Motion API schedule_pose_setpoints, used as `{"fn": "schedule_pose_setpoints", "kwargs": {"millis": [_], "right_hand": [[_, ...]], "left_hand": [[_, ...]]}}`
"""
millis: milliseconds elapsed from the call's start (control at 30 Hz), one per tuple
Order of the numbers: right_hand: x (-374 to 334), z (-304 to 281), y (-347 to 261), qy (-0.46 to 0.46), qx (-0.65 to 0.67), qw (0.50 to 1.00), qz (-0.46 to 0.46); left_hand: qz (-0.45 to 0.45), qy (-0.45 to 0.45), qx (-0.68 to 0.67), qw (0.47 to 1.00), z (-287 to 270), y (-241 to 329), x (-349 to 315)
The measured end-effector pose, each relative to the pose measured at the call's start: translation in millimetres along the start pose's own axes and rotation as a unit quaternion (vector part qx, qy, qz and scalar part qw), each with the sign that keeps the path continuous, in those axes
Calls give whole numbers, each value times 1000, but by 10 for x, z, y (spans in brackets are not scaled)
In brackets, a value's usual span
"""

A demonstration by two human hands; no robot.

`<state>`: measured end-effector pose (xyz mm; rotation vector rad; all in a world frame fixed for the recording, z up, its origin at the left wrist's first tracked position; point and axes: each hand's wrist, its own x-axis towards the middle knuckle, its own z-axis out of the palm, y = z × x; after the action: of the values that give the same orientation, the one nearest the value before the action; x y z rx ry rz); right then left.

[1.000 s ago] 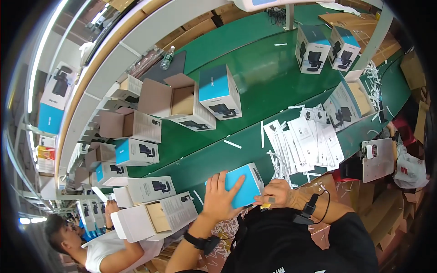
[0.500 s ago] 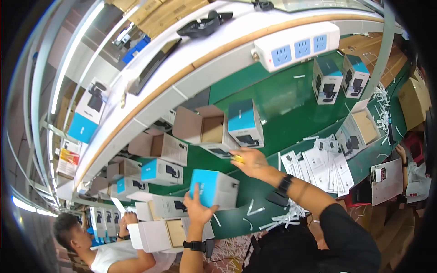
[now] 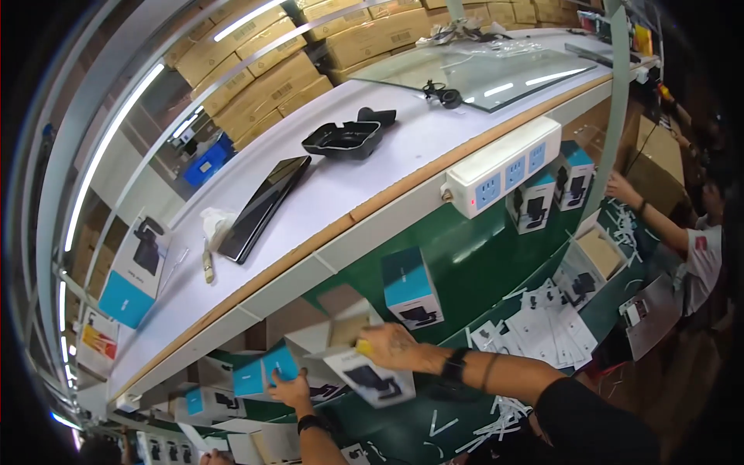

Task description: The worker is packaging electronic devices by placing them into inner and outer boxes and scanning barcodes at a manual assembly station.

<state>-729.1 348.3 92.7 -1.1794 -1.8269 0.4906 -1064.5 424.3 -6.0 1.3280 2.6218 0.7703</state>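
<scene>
A closed blue-and-white carton [image 3: 280, 361] stands at the end of a row of similar boxes on the left. My left hand [image 3: 291, 391] has its fingers and thumb against that carton's near side. To the right of it, an open white carton [image 3: 372, 381] with a picture of a black device is tilted and slightly blurred. My right hand [image 3: 390, 346] is closed at this carton's upper edge, and a small yellow object [image 3: 363, 347] shows at its fingers; its kind I cannot make out. Another closed blue-topped carton [image 3: 411, 288] stands just behind my right hand.
A white power strip [image 3: 504, 167] is fixed along the shelf edge above the green bench. Printed leaflets [image 3: 542, 329] and an open carton [image 3: 593, 260] lie to the right. Paper strips [image 3: 496, 422] are scattered near me. A co-worker's arm [image 3: 659, 221] reaches in at right.
My left hand has moved the closed carton left to the row of boxes. My right hand has drawn the open carton nearer and tilted it. The view has tilted up, showing more shelf.
</scene>
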Motion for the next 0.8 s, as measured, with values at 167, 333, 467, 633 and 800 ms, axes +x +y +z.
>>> {"fn": "schedule_pose_setpoints", "kwargs": {"millis": [167, 333, 467, 633, 800], "right_hand": [[-1161, -392, -36, 44, 5, 994, 102], [-1921, -571, -212, 139, -38, 984, 108], [-2281, -608, -435, 195, -40, 979, 39], [-2541, -535, -569, 225, -32, 974, 13], [-2891, -296, -493, 193, -40, 979, 48]], "left_hand": [[35, 5, -1, 999, 58, 173, -87], [146, 1, -55, 988, 168, 507, -386], [146, -22, -93, 985, 180, 859, -549], [144, -118, -104, 977, 122, 1813, -790], [185, -188, -104, 959, 510, 2237, -1236]]}}
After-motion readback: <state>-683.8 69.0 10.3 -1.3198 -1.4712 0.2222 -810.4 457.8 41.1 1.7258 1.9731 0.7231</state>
